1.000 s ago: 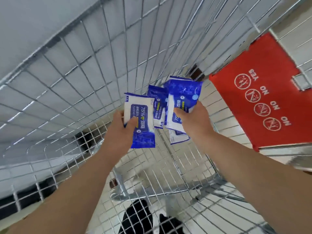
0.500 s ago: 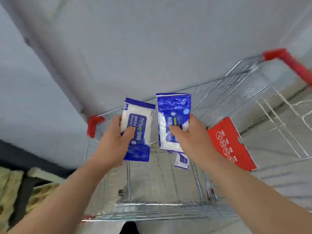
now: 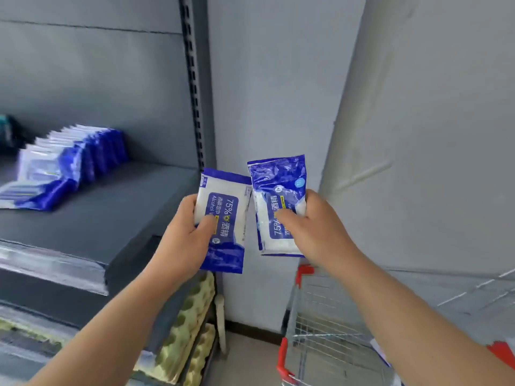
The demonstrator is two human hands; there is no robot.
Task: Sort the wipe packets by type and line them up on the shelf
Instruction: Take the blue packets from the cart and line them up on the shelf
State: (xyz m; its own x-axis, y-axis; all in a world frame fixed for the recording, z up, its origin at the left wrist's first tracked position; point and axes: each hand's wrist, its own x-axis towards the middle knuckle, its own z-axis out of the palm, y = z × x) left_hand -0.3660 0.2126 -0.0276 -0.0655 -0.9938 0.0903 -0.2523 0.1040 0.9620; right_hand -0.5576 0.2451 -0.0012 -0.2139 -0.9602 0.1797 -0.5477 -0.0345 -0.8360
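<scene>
Two wipe packets are held up, the left packet (image 3: pixel 225 218) in the left hand (image 3: pixel 184 240) and the right packet (image 3: pixel 278 190) in the right hand (image 3: pixel 315 227). One row of packets (image 3: pixel 69 162) stands on the shelf (image 3: pixel 111 213), roughly ten, too blurred to count exactly. There is one wire cart (image 3: pixel 320 330), and at least two stacks of egg trays (image 3: pixel 189 324).

Light: even, soft, cool — shadows faint. Blur: we note motion smear on the shelf edge (image 3: pixel 50 263) at lower left; verticals lean at the right.
</scene>
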